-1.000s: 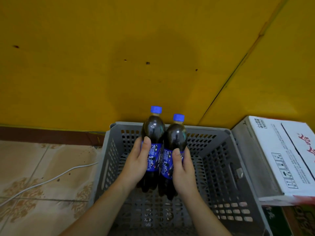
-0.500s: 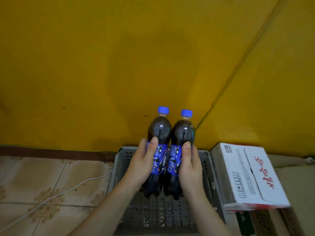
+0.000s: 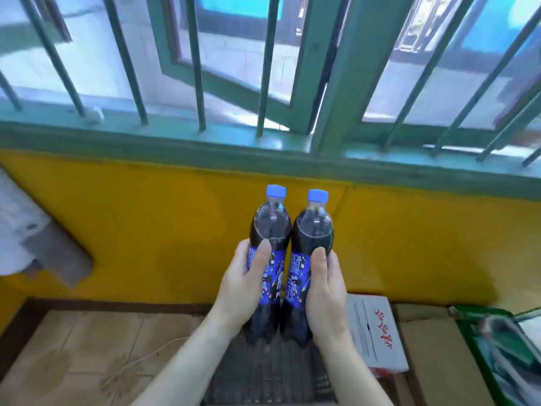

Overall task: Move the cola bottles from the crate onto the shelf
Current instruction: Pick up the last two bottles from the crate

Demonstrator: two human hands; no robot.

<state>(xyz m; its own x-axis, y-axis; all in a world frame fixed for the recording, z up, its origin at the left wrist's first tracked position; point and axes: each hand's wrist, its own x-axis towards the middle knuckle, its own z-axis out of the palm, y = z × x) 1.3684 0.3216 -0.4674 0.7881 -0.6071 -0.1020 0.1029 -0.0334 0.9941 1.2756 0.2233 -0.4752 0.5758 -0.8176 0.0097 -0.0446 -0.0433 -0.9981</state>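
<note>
Hands: left hand (image 3: 244,284) wraps left blue-capped dark cola bottle (image 3: 270,230), right hand (image 3: 325,291) wraps right one (image 3: 313,232); grey crate (image 3: 263,373) probably below, blurred, frame bottom centre.

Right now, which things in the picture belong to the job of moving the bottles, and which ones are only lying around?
Job: left cola bottle in left hand; right cola bottle in right hand; grey crate below.

Lying about: white carton, brown boxes, white cable, barred window.
</note>
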